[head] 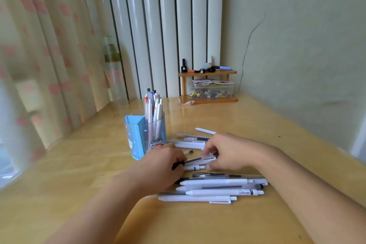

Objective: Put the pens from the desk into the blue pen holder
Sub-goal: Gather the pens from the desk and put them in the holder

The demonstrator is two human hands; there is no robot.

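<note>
The blue pen holder (138,136) stands on the desk, left of centre, with several white pens upright in its clear compartment. My left hand (162,166) and my right hand (227,152) meet just right of it, both closed on the two ends of a clear pen with a dark refill (200,159). A pile of white and clear pens (215,190) lies on the desk in front of my hands. More pens (190,140) lie behind them, and one white pen (205,131) lies apart further back.
The wooden desk (257,125) runs to a wall on the right. A small wooden shelf (208,85) with a clear box of clips stands at the back. A clear bottle (114,77) stands back left beside the curtain.
</note>
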